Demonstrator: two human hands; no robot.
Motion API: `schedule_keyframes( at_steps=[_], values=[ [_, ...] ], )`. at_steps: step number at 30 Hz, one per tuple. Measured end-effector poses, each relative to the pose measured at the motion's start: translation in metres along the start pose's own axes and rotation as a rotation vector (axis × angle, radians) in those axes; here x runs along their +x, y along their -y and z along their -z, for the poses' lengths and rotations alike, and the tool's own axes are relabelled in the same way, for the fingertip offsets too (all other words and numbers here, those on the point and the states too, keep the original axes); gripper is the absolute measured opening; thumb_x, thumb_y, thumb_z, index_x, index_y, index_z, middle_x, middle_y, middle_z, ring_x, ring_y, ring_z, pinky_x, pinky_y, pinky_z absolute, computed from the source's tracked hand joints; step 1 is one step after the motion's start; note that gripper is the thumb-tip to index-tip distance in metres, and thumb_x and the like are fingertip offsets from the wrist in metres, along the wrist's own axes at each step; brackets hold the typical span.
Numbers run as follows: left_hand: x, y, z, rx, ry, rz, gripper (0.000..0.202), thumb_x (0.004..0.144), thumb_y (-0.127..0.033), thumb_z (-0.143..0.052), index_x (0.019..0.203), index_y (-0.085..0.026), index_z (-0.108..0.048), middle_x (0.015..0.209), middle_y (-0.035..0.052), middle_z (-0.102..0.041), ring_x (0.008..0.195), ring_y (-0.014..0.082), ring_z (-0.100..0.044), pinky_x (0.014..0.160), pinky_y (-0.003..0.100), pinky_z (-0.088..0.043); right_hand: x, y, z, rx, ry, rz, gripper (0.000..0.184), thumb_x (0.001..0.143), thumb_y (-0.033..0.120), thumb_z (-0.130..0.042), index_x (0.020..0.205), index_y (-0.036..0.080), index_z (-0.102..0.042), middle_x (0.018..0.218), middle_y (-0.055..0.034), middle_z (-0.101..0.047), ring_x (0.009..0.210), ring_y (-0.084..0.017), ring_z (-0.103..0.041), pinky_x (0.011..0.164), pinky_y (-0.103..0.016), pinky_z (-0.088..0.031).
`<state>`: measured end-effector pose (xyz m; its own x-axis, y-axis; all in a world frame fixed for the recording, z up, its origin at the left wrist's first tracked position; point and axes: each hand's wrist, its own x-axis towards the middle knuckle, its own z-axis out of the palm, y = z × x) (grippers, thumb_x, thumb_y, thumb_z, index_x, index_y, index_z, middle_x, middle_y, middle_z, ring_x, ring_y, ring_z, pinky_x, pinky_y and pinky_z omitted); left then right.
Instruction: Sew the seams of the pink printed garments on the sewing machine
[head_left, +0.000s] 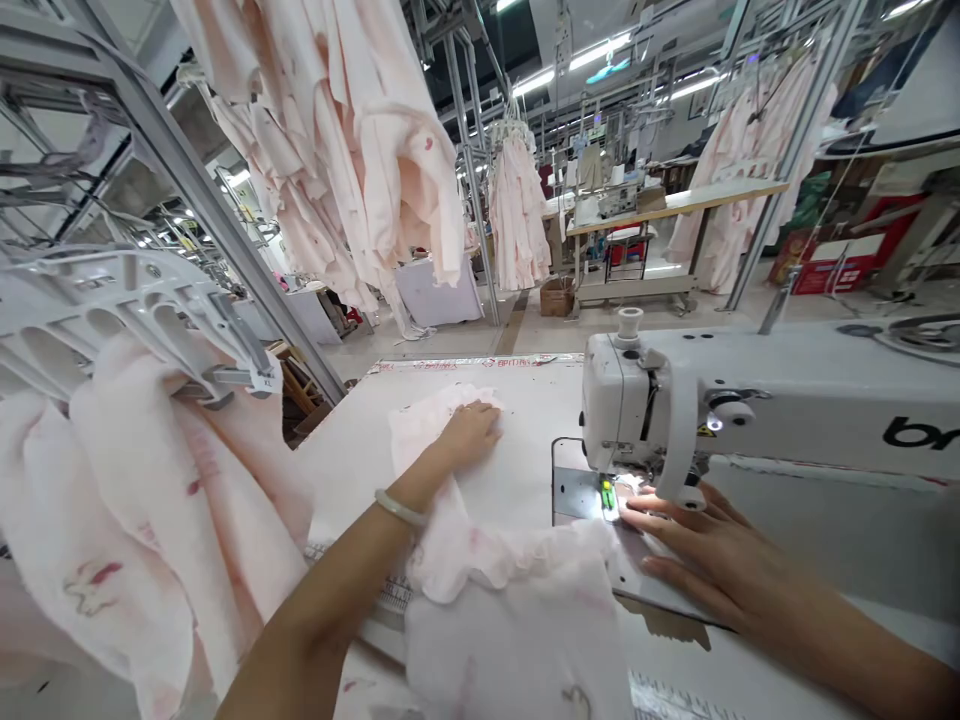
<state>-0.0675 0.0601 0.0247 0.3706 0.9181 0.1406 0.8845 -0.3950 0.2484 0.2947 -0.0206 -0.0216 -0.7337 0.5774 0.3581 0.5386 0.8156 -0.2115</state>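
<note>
A pale pink fleece garment (517,600) lies across the white sewing table (352,450), stretching from the near edge toward the far left. My left hand (469,435) rests flat on its far end, fingers together, a pale bangle on the wrist. My right hand (701,555) lies flat with fingers spread on the fabric edge beside the needle plate (577,495). Just above it sits the head of a white sewing machine (637,400), with a small lit lamp at the needle.
A grey hanging rack (135,310) with pink garments (150,520) fills the left. More pink garments (352,130) hang from overhead rails. Another sewing table (675,205), a cardboard box (556,297) and red boxes (840,260) stand across the aisle.
</note>
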Motion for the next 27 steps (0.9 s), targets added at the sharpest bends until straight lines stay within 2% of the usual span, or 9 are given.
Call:
schedule_keyframes(
  at_steps=[4,6,8,11,13,16,20,22,27],
  values=[
    [-0.038,-0.049,0.002,-0.065,0.091,0.001,0.032,0.097,-0.031,-0.057,0.124,-0.015,-0.064,0.118,0.0118,-0.071,0.114,0.0264,-0.065,0.100,0.041,-0.054,0.000,0.008,0.000,0.066,0.044,-0.001,0.036,0.103,0.046,-0.054,0.138,0.040,-0.062,0.137,-0.0010,-0.067,0.126,-0.029,-0.064,0.123,-0.057,-0.031],
    [-0.058,-0.076,-0.001,-0.109,0.165,-0.030,0.021,0.094,-0.033,-0.062,0.108,-0.020,-0.069,0.097,0.0043,-0.072,0.097,0.0215,-0.067,0.083,0.031,-0.056,0.001,0.014,0.001,0.102,0.042,-0.012,0.037,0.104,0.045,-0.054,0.139,0.039,-0.061,0.136,-0.0020,-0.068,0.127,-0.029,-0.063,0.122,-0.055,-0.034],
    [-0.074,-0.097,-0.005,-0.110,0.241,-0.063,0.011,0.088,-0.032,-0.067,0.087,-0.020,-0.067,0.084,0.0025,-0.066,0.088,0.0209,-0.064,0.076,0.028,-0.053,0.003,0.020,0.002,0.128,0.028,-0.023,0.040,0.103,0.046,-0.055,0.142,0.037,-0.060,0.135,-0.0050,-0.069,0.128,-0.030,-0.063,0.118,-0.055,-0.040],
    [-0.086,-0.118,-0.007,-0.112,0.265,-0.122,0.025,0.085,-0.031,-0.068,0.070,-0.020,-0.051,0.078,0.0025,-0.058,0.081,0.0207,-0.057,0.074,0.030,-0.047,0.003,0.025,0.003,0.161,0.024,-0.031,0.047,0.101,0.050,-0.057,0.144,0.033,-0.059,0.134,-0.0093,-0.069,0.126,-0.033,-0.063,0.114,-0.059,-0.043],
    [-0.087,-0.127,-0.005,-0.225,0.238,-0.081,0.027,0.088,-0.032,-0.066,0.073,-0.020,-0.047,0.076,0.0008,-0.055,0.076,0.0183,-0.052,0.069,0.028,-0.041,0.001,0.027,0.004,0.199,0.030,-0.037,0.048,0.101,0.051,-0.058,0.144,0.030,-0.059,0.133,-0.0109,-0.069,0.127,-0.033,-0.063,0.116,-0.061,-0.041],
    [-0.084,-0.137,-0.003,-0.531,0.300,0.103,0.034,0.084,-0.040,-0.071,0.075,-0.021,-0.044,0.073,-0.0039,-0.047,0.069,0.0140,-0.045,0.060,0.025,-0.032,-0.005,0.029,0.005,0.307,0.003,-0.121,0.052,0.099,0.056,-0.059,0.142,0.028,-0.063,0.138,-0.0133,-0.066,0.134,-0.037,-0.056,0.116,-0.061,-0.039],
    [-0.077,-0.141,-0.008,-0.806,0.366,0.268,0.053,0.069,-0.053,-0.084,0.071,-0.021,-0.042,0.071,-0.0068,-0.038,0.067,0.0115,-0.037,0.058,0.025,-0.027,-0.005,0.032,0.005,0.595,-0.009,-0.286,0.060,0.098,0.066,-0.050,0.141,0.028,-0.063,0.137,-0.0130,-0.066,0.127,-0.039,-0.060,0.102,-0.053,-0.053],
    [-0.075,-0.141,-0.013,-0.846,0.397,0.291,0.056,0.062,-0.053,-0.089,0.073,-0.021,-0.044,0.072,-0.0072,-0.038,0.067,0.0111,-0.036,0.058,0.025,-0.026,0.000,0.035,0.005,0.736,0.042,-0.316,0.060,0.098,0.067,-0.048,0.138,0.026,-0.066,0.130,-0.0130,-0.069,0.115,-0.037,-0.065,0.093,-0.048,-0.056],
    [-0.070,-0.142,-0.015,-0.966,0.497,0.269,0.058,0.053,-0.040,-0.095,0.082,-0.020,-0.049,0.080,-0.0065,-0.046,0.073,0.0112,-0.041,0.063,0.023,-0.031,0.009,0.041,0.006,0.920,0.165,-0.361,0.059,0.091,0.052,-0.067,0.141,0.022,-0.060,0.100,-0.0068,-0.071,0.086,-0.026,-0.066,0.075,-0.036,-0.052]
  ],
)
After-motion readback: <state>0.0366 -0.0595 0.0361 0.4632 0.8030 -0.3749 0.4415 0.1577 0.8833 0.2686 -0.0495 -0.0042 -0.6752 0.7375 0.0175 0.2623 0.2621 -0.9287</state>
